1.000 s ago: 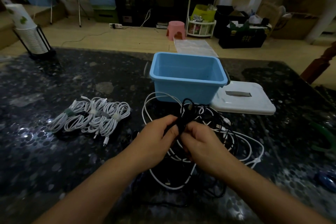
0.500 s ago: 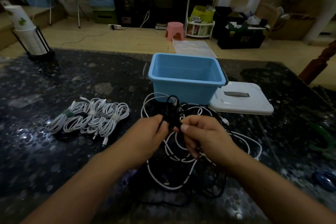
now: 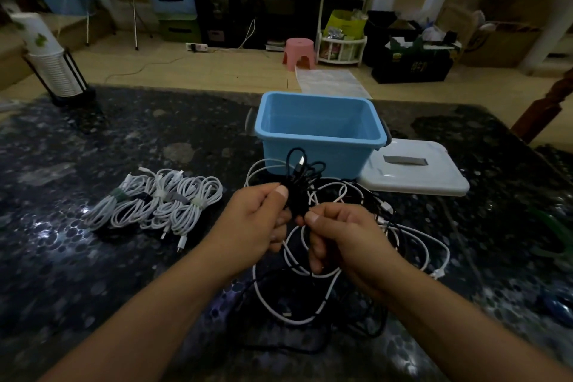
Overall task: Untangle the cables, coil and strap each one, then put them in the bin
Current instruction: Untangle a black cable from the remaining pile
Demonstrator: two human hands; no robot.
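A black cable [image 3: 298, 177] is bunched into small loops above a tangle of white and black cables [image 3: 313, 285] on the dark table. My left hand [image 3: 257, 220] pinches the bunch between thumb and fingers. My right hand [image 3: 344, 236] grips the same black cable just to its right, fingers curled. A USB plug sticks up from the top of the bunch. The empty blue bin [image 3: 319, 130] stands just behind the hands. Several coiled, strapped white cables [image 3: 158, 201] lie in a row to the left.
The bin's white lid [image 3: 415, 170] lies flat to the right of the bin. A stack of paper cups in a black holder [image 3: 52, 65] stands at the table's far left corner. Green and blue objects sit near the right edge, too blurred to name.
Both hands have risen slightly with the black cable and moved a little left. The bunch now stands higher in front of the bin wall, with its plug pointing up.
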